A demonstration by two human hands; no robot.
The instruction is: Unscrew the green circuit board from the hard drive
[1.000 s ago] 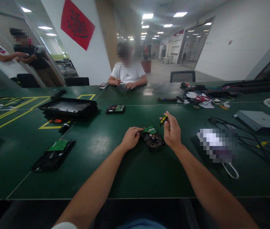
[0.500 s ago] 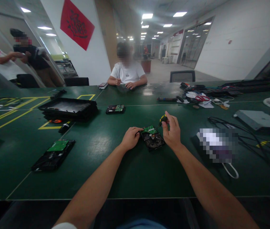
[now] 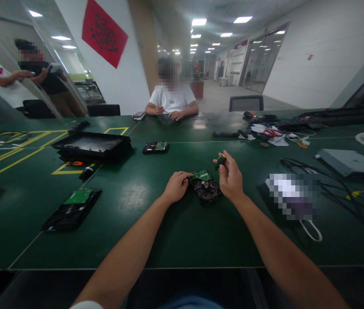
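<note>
A hard drive [image 3: 206, 189] lies on the green table in front of me, its green circuit board facing up along the far side. My left hand [image 3: 177, 185] is closed at the drive's far left corner, with the fingers gripping that edge. Between the fingers and thumb of my right hand [image 3: 232, 176] is a short screwdriver [image 3: 220, 161] with a dark green and yellow handle. It is tilted over the drive's right side. I cannot make out whether the tip touches a screw.
Another hard drive [image 3: 72, 208] lies left and a third [image 3: 155, 147] farther back. Black trays [image 3: 92, 143] stand back left. To the right are a blurred-out object [image 3: 291, 197], black cables [image 3: 339, 189] and a grey box [image 3: 351, 162]. A person [image 3: 172, 101] sits opposite.
The fingers of my right hand have shifted slightly around the screwdriver handle, with the index finger now more apart from it. My left hand and the drive have stayed put.
</note>
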